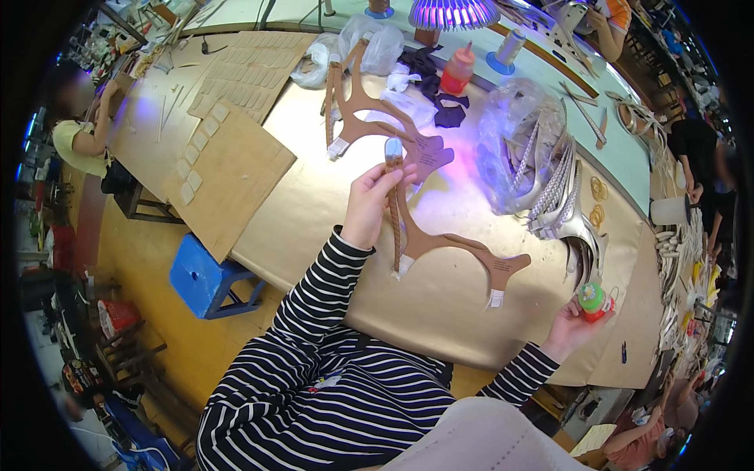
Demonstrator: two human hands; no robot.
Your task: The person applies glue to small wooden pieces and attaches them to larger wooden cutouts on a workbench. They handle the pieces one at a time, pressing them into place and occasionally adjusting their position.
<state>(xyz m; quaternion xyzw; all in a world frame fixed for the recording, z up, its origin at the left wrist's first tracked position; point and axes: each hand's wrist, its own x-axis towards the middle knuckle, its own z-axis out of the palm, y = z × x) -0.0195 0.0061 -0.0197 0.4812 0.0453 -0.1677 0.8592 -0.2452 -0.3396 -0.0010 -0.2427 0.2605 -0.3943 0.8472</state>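
Note:
My left hand (pixel 371 206) pinches the strap end of a brown sandal upper (pixel 440 242), near a pale blue-white tip. The rest of that piece, with a braided edge and white-tipped ends, stretches right over the gold table covering (pixel 330 224). In my right hand (pixel 567 331), at the table's front right, is a small bottle (pixel 593 301) with a green top and red lower part. My fingers hide some of it. More brown uppers (pixel 363 100) lie just beyond my left hand.
Silver-white braided straps (pixel 559 200) spill from a clear plastic bag (pixel 510 118) at right, beside yellow rubber bands (pixel 598 188). A red squeeze bottle (pixel 458 71) stands near a lit lamp (pixel 454 12). Boards (pixel 243 165) lie left, above a blue stool (pixel 200 271). Other people work around.

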